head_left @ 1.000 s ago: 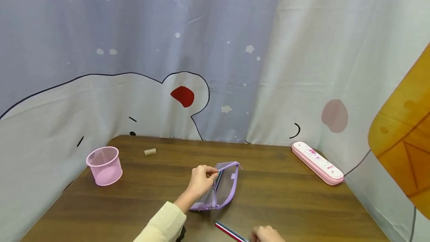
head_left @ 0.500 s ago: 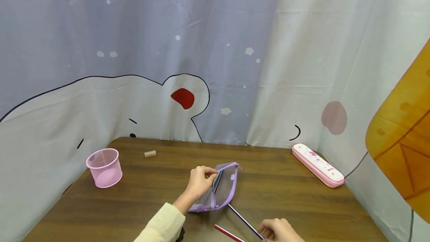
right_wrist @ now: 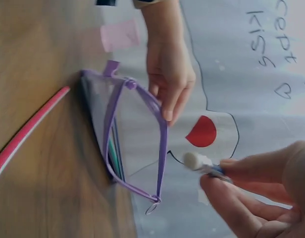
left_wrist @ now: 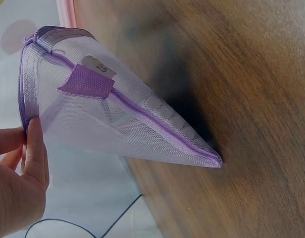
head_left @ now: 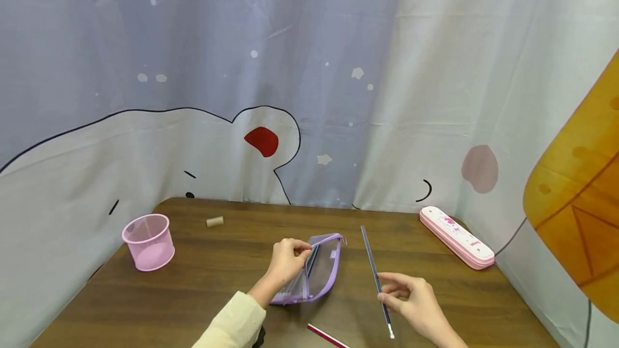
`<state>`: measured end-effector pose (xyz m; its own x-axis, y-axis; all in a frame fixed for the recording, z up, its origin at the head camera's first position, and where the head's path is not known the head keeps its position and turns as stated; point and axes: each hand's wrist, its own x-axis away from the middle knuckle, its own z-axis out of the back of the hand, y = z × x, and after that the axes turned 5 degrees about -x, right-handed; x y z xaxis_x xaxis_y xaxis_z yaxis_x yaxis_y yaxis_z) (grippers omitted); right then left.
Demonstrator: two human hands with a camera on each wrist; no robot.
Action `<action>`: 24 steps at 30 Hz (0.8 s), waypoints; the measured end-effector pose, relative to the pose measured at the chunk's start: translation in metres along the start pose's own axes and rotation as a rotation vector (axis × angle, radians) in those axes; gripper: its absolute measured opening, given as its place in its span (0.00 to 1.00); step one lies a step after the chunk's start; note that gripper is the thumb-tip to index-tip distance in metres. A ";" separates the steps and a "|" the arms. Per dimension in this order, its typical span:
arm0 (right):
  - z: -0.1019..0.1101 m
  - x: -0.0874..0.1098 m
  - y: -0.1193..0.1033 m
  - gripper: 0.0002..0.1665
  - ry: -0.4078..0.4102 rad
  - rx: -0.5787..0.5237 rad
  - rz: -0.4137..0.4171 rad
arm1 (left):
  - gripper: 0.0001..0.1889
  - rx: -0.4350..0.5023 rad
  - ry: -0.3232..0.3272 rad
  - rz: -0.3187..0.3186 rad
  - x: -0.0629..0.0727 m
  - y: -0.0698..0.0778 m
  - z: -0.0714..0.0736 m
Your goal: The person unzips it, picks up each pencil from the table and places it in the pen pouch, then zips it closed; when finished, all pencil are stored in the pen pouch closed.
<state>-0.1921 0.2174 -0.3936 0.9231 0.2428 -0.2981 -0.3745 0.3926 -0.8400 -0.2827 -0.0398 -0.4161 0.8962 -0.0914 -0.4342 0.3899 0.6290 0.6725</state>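
My left hand (head_left: 287,259) pinches the upper zip edge of a purple mesh pencil pouch (head_left: 337,263), whose mouth gapes toward the right. Green and blue pencils (right_wrist: 113,151) show inside it in the right wrist view. To the right of the pouch, my right hand (head_left: 411,299) holds a blue pencil (head_left: 371,259) between thumb and fingers, tilted with its far end up. Its white eraser (right_wrist: 193,160) points back toward the near side. A red-and-white striped pencil (head_left: 328,335) lies on the table in front of the pouch.
A pink mesh pen cup (head_left: 150,246) stands at the left of the wooden table (head_left: 217,267). Behind it lies a small pale cylindrical piece (head_left: 215,222). A pink-and-white pencil case (head_left: 456,238) sits at the back right. A printed curtain (head_left: 329,95) hangs behind the table.
My right hand has lifted the blue pencil from beside the striped one, moved it forward and swung its far end up. The left hand stays on the pouch.
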 end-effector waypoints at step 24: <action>-0.078 -0.044 0.033 0.25 0.032 -0.439 -0.395 | 0.06 0.042 0.012 0.019 0.004 0.000 -0.005</action>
<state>-0.2387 0.1499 -0.4435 0.9900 0.1237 0.0680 0.0632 0.0420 -0.9971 -0.2803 -0.0362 -0.4202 0.9011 -0.0696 -0.4280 0.3811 0.5980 0.7051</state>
